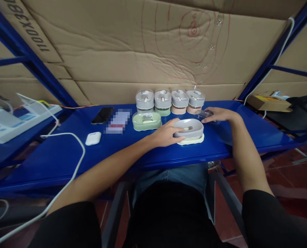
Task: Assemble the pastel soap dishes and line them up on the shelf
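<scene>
A grey oval container [189, 128], uncovered and with a small object [186, 128] in it too unclear to name, sits over a pale cream oval piece [192, 140] near the table's front edge. My left hand [166, 133] grips its left side, thumb and fingers round the rim. Just behind and to the right, my right hand [217, 114] has its fingers closed on a clear plastic lid [204, 115] low over the table. A green oval container with a clear lid [146, 121] stands left of the grey one.
Several lidded oval containers [163, 100] stand stacked in a row at the back. To the left lie a black phone [103, 115], a blurred-out flat item [118, 121] and a white earbud case [93, 138]. A white cable [78, 165] crosses the blue table's [122, 151] left side. Cardboard [112, 44] walls the back.
</scene>
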`<state>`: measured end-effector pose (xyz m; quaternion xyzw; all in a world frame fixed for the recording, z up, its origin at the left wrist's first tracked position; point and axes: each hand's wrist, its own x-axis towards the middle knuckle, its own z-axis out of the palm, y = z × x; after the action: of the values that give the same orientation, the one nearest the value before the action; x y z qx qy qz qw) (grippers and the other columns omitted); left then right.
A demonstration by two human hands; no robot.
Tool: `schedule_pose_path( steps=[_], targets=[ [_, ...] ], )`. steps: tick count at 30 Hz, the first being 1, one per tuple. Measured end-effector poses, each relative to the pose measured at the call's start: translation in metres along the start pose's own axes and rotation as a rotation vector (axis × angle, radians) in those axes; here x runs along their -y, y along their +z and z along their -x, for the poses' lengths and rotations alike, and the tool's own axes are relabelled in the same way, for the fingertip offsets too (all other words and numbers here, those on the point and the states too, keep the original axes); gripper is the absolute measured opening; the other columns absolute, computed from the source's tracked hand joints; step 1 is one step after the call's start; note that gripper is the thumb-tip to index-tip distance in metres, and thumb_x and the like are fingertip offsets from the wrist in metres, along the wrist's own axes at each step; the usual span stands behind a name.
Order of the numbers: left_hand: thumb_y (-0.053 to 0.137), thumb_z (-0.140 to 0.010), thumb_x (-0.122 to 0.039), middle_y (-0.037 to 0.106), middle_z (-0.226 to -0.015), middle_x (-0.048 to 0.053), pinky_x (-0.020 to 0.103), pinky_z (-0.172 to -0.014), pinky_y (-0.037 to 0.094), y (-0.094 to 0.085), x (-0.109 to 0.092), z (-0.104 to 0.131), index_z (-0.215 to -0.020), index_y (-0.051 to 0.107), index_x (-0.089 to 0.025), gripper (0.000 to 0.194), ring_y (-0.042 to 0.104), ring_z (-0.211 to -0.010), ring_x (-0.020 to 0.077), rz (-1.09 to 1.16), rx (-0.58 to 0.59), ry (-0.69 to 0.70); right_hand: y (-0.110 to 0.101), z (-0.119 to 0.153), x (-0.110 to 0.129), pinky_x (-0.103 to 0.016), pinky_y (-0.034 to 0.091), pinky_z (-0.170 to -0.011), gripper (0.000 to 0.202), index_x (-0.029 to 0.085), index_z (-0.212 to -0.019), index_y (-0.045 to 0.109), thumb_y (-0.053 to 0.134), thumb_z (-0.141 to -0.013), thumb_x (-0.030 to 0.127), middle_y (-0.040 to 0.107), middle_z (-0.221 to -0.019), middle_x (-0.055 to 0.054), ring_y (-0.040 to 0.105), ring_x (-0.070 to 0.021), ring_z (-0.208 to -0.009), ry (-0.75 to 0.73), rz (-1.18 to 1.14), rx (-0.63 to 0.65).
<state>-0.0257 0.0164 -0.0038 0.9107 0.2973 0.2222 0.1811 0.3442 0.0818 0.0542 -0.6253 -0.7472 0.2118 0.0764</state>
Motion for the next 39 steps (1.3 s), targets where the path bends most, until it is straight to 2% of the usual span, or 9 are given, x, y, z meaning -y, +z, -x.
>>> schedule_pose_path(
  steps=[4,8,14,19,24,27,35,39],
  targets=[
    [0.073,-0.106,-0.046,0.048,-0.178,0.013,0.056,-0.141,0.037,0.000,0.001,0.000,-0.148,0.079,-0.026,0.047,0.045,-0.168,0.0382,-0.008,-0.003,0.003,0.000,0.000,0.001,-0.056,0.059,-0.107,0.090,0.026,-0.130,0.077,0.086,-0.062,0.085,0.082,-0.130,-0.013,0.075,-0.0427,-0.120,-0.005,0.006,-0.013],
    [0.074,-0.105,-0.044,0.048,-0.178,0.015,0.057,-0.139,0.040,-0.006,-0.001,-0.001,-0.145,0.081,-0.024,0.045,0.048,-0.166,0.0388,-0.028,-0.072,0.011,0.000,0.001,0.002,-0.055,0.060,-0.106,0.089,0.026,-0.129,0.077,0.086,-0.062,0.085,0.083,-0.128,-0.012,0.076,-0.0420,-0.118,-0.005,0.007,0.001],
    [0.074,-0.106,-0.044,0.053,-0.174,0.012,0.061,-0.139,0.040,-0.022,0.002,-0.001,-0.144,0.081,-0.025,0.043,0.048,-0.165,0.0404,-0.075,-0.233,-0.023,0.000,0.001,0.002,-0.056,0.060,-0.109,0.092,0.024,-0.131,0.077,0.087,-0.062,0.085,0.083,-0.131,-0.014,0.076,-0.0431,-0.122,-0.001,0.005,-0.009],
    [0.076,-0.106,-0.044,0.050,-0.176,0.013,0.063,-0.140,0.037,-0.035,0.011,-0.001,-0.145,0.080,-0.024,0.044,0.046,-0.167,0.0404,-0.109,-0.398,-0.075,0.000,0.001,0.003,-0.057,0.060,-0.108,0.089,0.026,-0.129,0.078,0.087,-0.062,0.085,0.084,-0.131,-0.012,0.077,-0.0432,-0.121,-0.009,0.018,-0.016],
    [0.078,-0.104,-0.044,0.047,-0.178,0.015,0.064,-0.140,0.037,-0.039,0.019,-0.002,-0.142,0.081,-0.022,0.043,0.045,-0.167,0.0415,-0.114,-0.491,-0.142,-0.001,0.002,0.005,-0.056,0.061,-0.109,0.094,0.024,-0.132,0.076,0.085,-0.063,0.087,0.082,-0.135,-0.015,0.077,-0.0433,-0.122,0.009,0.012,0.001],
    [0.079,-0.104,-0.043,0.048,-0.176,0.015,0.060,-0.141,0.037,-0.033,0.018,-0.001,-0.142,0.081,-0.022,0.044,0.048,-0.166,0.0403,-0.109,-0.457,-0.142,-0.001,0.003,0.005,-0.057,0.060,-0.111,0.095,0.024,-0.132,0.076,0.086,-0.061,0.086,0.082,-0.135,-0.015,0.076,-0.0441,-0.124,0.017,0.011,-0.007],
    [0.080,-0.102,-0.042,0.050,-0.175,0.014,0.058,-0.139,0.042,-0.003,-0.008,0.002,-0.145,0.080,-0.026,0.045,0.050,-0.164,0.0392,-0.051,-0.131,0.048,0.000,0.000,0.002,-0.056,0.061,-0.108,0.090,0.026,-0.129,0.078,0.087,-0.061,0.083,0.083,-0.130,-0.013,0.076,-0.0428,-0.121,-0.006,-0.006,-0.009],
    [0.079,-0.102,-0.043,0.049,-0.175,0.017,0.059,-0.137,0.044,0.004,-0.013,0.003,-0.146,0.079,-0.023,0.048,0.054,-0.161,0.0413,-0.027,-0.020,0.059,0.000,0.002,0.004,-0.056,0.061,-0.107,0.090,0.026,-0.129,0.077,0.086,-0.062,0.086,0.083,-0.128,-0.013,0.077,-0.0417,-0.119,0.004,0.001,-0.012]
  ],
)
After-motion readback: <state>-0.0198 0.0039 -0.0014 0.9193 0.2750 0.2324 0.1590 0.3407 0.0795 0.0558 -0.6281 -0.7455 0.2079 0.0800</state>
